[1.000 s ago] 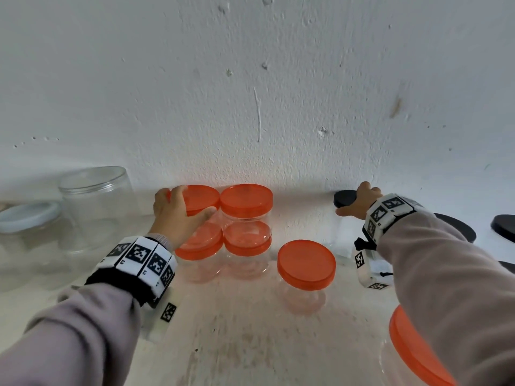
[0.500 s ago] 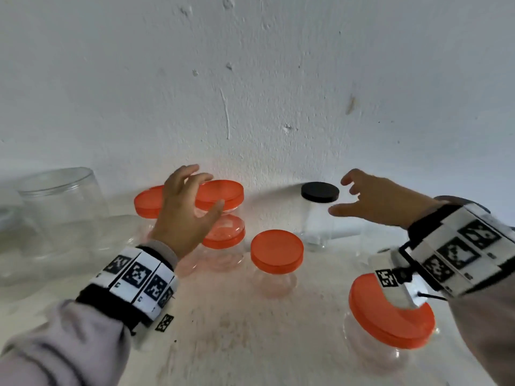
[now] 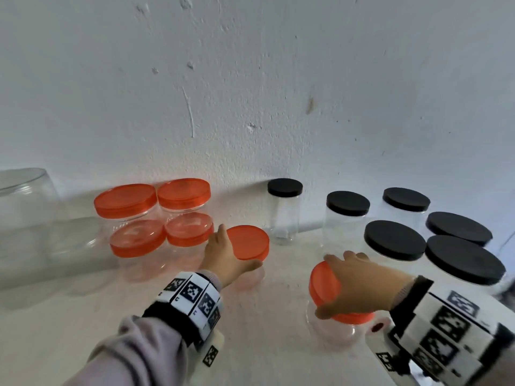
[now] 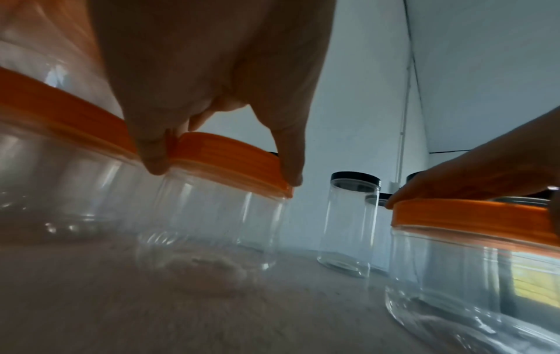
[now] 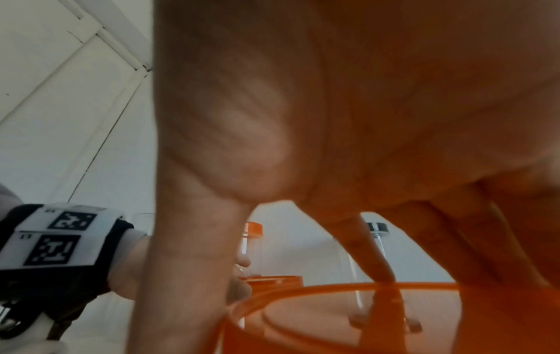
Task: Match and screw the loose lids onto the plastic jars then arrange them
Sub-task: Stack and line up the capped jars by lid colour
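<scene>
A small clear jar with an orange lid [image 3: 250,240] stands mid-table. My left hand [image 3: 232,250] grips that lid, thumb on the near rim and fingers on the far-left rim. The left wrist view shows my left hand [image 4: 224,153] pinching the ribbed lid edge [image 4: 245,165]. At the front right a second orange-lidded jar [image 3: 323,282] is covered by my right hand [image 3: 334,286], fingers curled over the lid's far edge and thumb on the near edge. In the right wrist view, my right hand [image 5: 282,270] arches over this orange lid [image 5: 348,309].
Two stacks of orange-lidded jars [image 3: 125,201] stand against the wall at the back left. Several black-lidded clear jars [image 3: 348,203] crowd the right side. A large lidless clear jar [image 3: 22,196] is at the far left. The white wall [image 3: 250,79] closes off the back.
My left hand left the stacked orange jars and took the middle jar's lid. My right hand left the black-lidded jar at the back and came down onto the front orange lid.
</scene>
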`<act>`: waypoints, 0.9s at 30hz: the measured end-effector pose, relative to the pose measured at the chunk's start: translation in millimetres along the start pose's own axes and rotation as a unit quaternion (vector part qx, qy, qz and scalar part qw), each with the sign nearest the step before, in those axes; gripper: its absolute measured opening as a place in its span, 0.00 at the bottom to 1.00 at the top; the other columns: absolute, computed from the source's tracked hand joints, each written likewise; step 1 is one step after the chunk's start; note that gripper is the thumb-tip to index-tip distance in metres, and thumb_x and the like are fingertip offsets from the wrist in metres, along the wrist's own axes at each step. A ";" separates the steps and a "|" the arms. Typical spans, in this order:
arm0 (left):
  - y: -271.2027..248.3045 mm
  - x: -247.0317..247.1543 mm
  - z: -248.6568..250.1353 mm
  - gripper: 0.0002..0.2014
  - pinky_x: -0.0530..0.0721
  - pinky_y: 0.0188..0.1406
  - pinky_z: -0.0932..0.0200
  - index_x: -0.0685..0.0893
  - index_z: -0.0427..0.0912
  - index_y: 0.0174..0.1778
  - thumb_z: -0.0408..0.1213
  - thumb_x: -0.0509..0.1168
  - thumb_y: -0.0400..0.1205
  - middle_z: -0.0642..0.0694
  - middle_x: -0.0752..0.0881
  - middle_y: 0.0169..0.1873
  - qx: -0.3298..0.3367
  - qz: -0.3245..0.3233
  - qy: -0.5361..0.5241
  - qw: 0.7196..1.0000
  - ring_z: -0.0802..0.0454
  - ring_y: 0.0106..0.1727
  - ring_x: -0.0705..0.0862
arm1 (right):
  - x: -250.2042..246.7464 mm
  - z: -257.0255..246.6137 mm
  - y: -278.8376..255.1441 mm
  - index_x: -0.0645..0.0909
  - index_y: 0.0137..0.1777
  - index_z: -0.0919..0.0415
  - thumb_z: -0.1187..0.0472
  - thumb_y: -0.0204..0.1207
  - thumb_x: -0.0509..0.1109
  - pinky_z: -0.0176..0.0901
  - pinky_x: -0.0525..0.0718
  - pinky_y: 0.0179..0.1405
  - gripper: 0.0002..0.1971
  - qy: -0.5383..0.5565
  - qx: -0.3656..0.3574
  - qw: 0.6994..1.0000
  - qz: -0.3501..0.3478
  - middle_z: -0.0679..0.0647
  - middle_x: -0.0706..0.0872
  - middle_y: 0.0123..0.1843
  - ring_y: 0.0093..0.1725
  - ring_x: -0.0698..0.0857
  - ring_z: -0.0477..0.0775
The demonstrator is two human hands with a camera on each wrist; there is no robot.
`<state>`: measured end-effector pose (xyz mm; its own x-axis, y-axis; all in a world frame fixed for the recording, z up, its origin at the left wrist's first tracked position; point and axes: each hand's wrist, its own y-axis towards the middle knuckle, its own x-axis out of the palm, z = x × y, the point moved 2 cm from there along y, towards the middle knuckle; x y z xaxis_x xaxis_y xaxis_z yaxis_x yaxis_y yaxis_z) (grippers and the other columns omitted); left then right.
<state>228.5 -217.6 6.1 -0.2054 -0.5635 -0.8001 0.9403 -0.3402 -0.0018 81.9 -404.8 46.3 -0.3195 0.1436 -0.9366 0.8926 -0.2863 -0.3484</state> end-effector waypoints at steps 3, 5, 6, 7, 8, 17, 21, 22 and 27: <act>1.6 1.2 -3.3 0.61 0.61 0.77 0.50 0.44 0.35 0.83 0.57 0.77 0.67 0.38 0.55 0.81 -0.004 0.019 -0.042 0.999 0.42 0.81 0.59 | -1.5 -3.6 4.2 0.50 0.82 0.49 0.35 0.57 0.79 0.57 0.74 0.67 0.58 -0.019 -0.001 0.999 -0.026 0.54 0.65 0.75 0.73 0.66 0.59; 0.7 2.6 -5.9 0.60 0.62 0.76 0.50 0.46 0.36 0.83 0.56 0.78 0.67 0.39 0.56 0.81 -0.003 0.027 -0.062 0.998 0.42 0.80 0.60 | -7.4 -8.8 6.1 0.51 0.81 0.48 0.35 0.54 0.80 0.59 0.75 0.67 0.58 -0.017 -0.011 1.000 -0.020 0.54 0.64 0.75 0.73 0.67 0.60; 0.1 3.4 -7.1 0.60 0.62 0.77 0.50 0.46 0.36 0.83 0.56 0.78 0.66 0.39 0.56 0.81 -0.002 0.030 -0.076 0.997 0.43 0.80 0.60 | -13.3 -12.5 7.1 0.51 0.81 0.47 0.34 0.54 0.80 0.61 0.76 0.68 0.59 -0.006 -0.018 1.000 -0.002 0.54 0.63 0.75 0.73 0.67 0.61; -0.4 4.0 -8.3 0.60 0.61 0.77 0.50 0.46 0.36 0.83 0.54 0.79 0.66 0.40 0.56 0.81 -0.001 0.034 -0.093 0.995 0.43 0.80 0.60 | -22.0 -16.9 8.5 0.51 0.81 0.46 0.33 0.53 0.80 0.61 0.76 0.67 0.59 0.015 -0.027 0.999 0.028 0.54 0.62 0.74 0.73 0.66 0.62; -0.7 4.8 -9.2 0.61 0.61 0.78 0.49 0.46 0.37 0.83 0.53 0.80 0.65 0.40 0.57 0.81 -0.001 0.037 -0.112 0.993 0.43 0.81 0.60 | -32.9 -21.6 10.0 0.50 0.81 0.45 0.33 0.54 0.79 0.61 0.76 0.67 0.59 0.045 -0.038 0.996 0.063 0.55 0.61 0.74 0.73 0.65 0.63; -1.4 10.6 -12.3 0.51 0.70 0.73 0.43 0.59 0.40 0.77 0.46 0.83 0.64 0.42 0.72 0.71 0.001 0.065 -0.221 0.973 0.44 0.71 0.72 | -91.9 -96.8 51.4 0.59 0.79 0.54 0.34 0.63 0.74 0.57 0.72 0.64 0.48 0.162 -0.141 0.944 0.252 0.57 0.67 0.73 0.71 0.66 0.63; -1.4 12.9 -14.0 0.51 0.71 0.73 0.42 0.59 0.43 0.77 0.44 0.83 0.63 0.43 0.72 0.70 0.011 0.075 -0.249 0.966 0.45 0.72 0.72 | -83.5 -118.0 73.4 0.62 0.77 0.58 0.32 0.64 0.73 0.58 0.72 0.65 0.47 0.120 -0.148 0.953 0.234 0.58 0.69 0.72 0.71 0.67 0.64; -0.3 13.4 -14.8 0.50 0.72 0.72 0.42 0.61 0.43 0.76 0.44 0.83 0.63 0.43 0.73 0.70 0.009 0.078 -0.252 0.965 0.45 0.71 0.72 | -82.1 -121.0 77.7 0.63 0.75 0.58 0.32 0.64 0.72 0.58 0.72 0.66 0.46 0.114 -0.149 0.955 0.232 0.58 0.70 0.71 0.71 0.67 0.64; 3.2 14.8 -16.1 0.49 0.74 0.71 0.43 0.62 0.44 0.74 0.46 0.83 0.62 0.44 0.74 0.68 -0.003 0.081 -0.251 0.965 0.46 0.69 0.73 | -80.3 -122.3 90.9 0.63 0.76 0.58 0.31 0.64 0.72 0.59 0.71 0.67 0.46 0.109 -0.154 0.955 0.228 0.59 0.71 0.73 0.73 0.66 0.65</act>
<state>232.9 -214.9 -15.4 -0.1601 -0.9029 -0.3989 0.9723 -0.2141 0.0943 227.5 -326.5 94.3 0.1696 0.2742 -0.9466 0.9850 -0.0789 0.1536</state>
